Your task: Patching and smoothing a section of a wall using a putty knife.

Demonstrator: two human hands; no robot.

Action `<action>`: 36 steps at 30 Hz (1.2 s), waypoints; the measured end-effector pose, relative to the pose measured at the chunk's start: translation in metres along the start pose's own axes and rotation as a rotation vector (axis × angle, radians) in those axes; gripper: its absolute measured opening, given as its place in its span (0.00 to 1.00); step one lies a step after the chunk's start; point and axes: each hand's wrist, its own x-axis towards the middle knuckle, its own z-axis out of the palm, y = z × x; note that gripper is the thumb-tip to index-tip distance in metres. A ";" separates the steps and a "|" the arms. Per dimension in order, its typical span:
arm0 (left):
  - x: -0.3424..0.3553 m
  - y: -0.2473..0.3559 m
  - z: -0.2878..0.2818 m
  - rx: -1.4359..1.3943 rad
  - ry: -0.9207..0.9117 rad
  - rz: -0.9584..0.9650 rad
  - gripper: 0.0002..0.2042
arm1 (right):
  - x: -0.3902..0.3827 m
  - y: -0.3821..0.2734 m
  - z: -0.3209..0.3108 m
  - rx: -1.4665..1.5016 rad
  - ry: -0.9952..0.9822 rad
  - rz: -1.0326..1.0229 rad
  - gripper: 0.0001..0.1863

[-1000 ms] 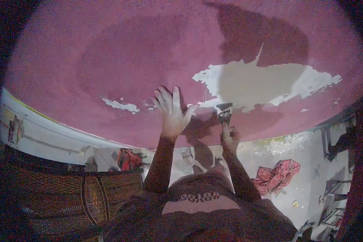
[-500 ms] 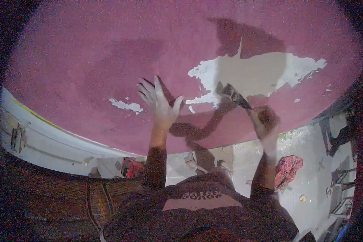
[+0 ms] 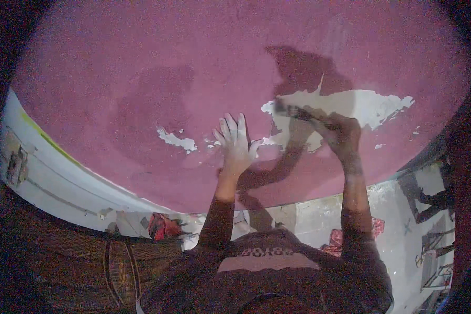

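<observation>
A pink wall (image 3: 157, 104) fills the upper view, with a large bare white patch (image 3: 382, 109) right of centre where the paint has come off. My right hand (image 3: 345, 137) is closed round the dark handle of a scraper (image 3: 298, 111). Its blade end is at the left part of the white patch, blurred, so contact with the wall is hard to tell. My left hand (image 3: 235, 142) lies against the pink paint with fingers spread, holding nothing. It is between the large patch and a smaller white patch (image 3: 177, 140) to its left.
Dark shadows of my head and arms fall across the wall. Below are a brown woven piece of furniture (image 3: 73, 261), a red bag-like item (image 3: 165, 226), another red patterned item (image 3: 377, 228) on the pale floor (image 3: 397, 246), and a metal frame (image 3: 437, 251) at the right.
My left hand has shifted right along the wall. My right hand has moved up, and the scraper now lies closer to level across the left part of the white patch.
</observation>
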 end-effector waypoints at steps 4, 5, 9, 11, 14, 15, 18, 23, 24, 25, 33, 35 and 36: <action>-0.003 -0.007 -0.001 0.017 -0.005 0.011 0.43 | 0.006 0.008 -0.003 0.110 -0.106 -0.002 0.12; -0.004 -0.010 -0.001 0.005 -0.009 0.001 0.42 | 0.008 0.009 -0.008 0.157 -0.174 0.082 0.14; -0.005 -0.003 -0.008 -0.053 0.025 -0.029 0.40 | 0.008 -0.012 0.002 -0.139 -0.131 -0.119 0.16; -0.008 -0.003 -0.009 -0.105 0.099 -0.021 0.38 | 0.009 -0.005 0.002 -0.263 -0.248 -0.114 0.13; -0.009 -0.004 -0.008 -0.111 0.123 -0.044 0.37 | 0.021 -0.024 -0.012 -0.194 -0.139 -0.140 0.13; -0.008 -0.001 -0.008 -0.116 0.117 -0.041 0.37 | 0.021 -0.022 -0.008 -0.286 -0.159 -0.249 0.12; -0.006 0.002 -0.006 -0.096 0.087 -0.088 0.37 | 0.024 -0.010 0.006 -0.325 -0.121 -0.445 0.13; -0.007 0.003 -0.007 -0.028 0.023 -0.080 0.41 | 0.033 -0.021 -0.005 -0.203 -0.115 -0.236 0.14; -0.007 0.001 -0.007 -0.025 0.022 -0.081 0.41 | 0.034 -0.021 -0.001 -0.268 -0.129 -0.261 0.14; -0.008 0.000 -0.007 -0.014 0.023 -0.079 0.41 | 0.037 -0.026 -0.005 -0.372 -0.155 -0.326 0.13; -0.007 0.000 -0.006 -0.052 0.043 -0.057 0.40 | 0.038 -0.017 -0.004 -0.423 -0.117 -0.485 0.15; -0.010 -0.005 -0.006 -0.031 0.025 -0.064 0.40 | 0.044 -0.042 -0.018 -0.426 -0.150 -0.307 0.14; -0.009 -0.004 -0.006 -0.033 0.027 -0.062 0.40 | 0.045 -0.051 -0.026 -0.436 -0.183 -0.123 0.14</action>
